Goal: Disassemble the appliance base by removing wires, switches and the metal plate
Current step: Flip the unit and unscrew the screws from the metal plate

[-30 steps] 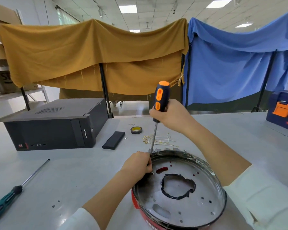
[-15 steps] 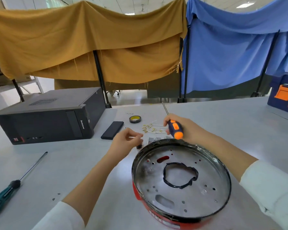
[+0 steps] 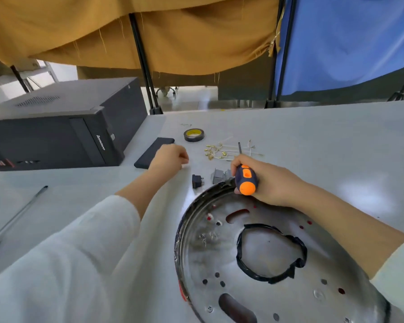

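Observation:
The appliance base lies upside down at the bottom right, with a red outer wall. Its round metal plate faces up, dotted with holes, and has a central hole edged in black tape. My right hand rests on the far rim and grips an orange and blue screwdriver, shaft pointing away. My left hand sits on the table to the left with curled fingers; anything inside it is hidden. A black switch, a grey part and loose wires with brass terminals lie beyond the rim.
A black computer case stands at the left, with a dark phone and a tape roll beside it. A second screwdriver lies at the far left. Cloth-draped stands rise behind the table's far edge.
My right hand tipped the screwdriver from upright to lying flat and settled on the rim. My left hand left the base and moved left to the table near the phone.

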Demonstrator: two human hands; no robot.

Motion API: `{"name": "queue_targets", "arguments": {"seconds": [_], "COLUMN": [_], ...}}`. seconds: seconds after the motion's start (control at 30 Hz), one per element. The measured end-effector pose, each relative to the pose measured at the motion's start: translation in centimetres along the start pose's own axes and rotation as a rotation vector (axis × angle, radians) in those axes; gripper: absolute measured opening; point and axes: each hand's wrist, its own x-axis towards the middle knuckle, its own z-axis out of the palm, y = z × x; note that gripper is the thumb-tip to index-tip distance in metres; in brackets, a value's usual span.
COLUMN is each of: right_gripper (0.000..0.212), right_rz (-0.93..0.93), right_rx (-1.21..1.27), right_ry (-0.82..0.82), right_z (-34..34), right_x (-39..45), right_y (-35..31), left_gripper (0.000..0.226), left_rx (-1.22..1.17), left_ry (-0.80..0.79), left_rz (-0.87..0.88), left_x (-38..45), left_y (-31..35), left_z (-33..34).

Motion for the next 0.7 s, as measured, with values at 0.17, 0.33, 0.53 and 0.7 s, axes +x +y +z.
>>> {"name": "queue_targets", "arguments": {"seconds": [0.17, 0.33, 0.53, 0.7], "right_gripper": [0.038, 0.04, 0.04, 0.032], "right_rz": [0.001, 0.005, -0.003, 0.005], "right_rx": [-0.046, -0.047, -0.051, -0.001], "right_ry": [0.023, 0.041, 0.039, 0.008], "right_z": [0.4, 0.6, 0.6, 0.4], "right_x": [0.2, 0.2, 0.3, 0.5], "right_y": [0.4, 0.7, 0.7, 0.6], "left_gripper": [0.016, 0.017, 0.044, 0.031], "left_rx": [0.32, 0.378, 0.217, -0.126], "left_ry": [-0.12, -0.135, -0.078, 0.094], "left_rz": [0.011, 0.031, -0.077, -0.017], "left_x": [3.3, 4.2, 3.0, -3.1], "left_y": [1.2, 0.5, 0.4, 3.6], "left_z": [0.8, 1.0, 0.2, -1.3]}}
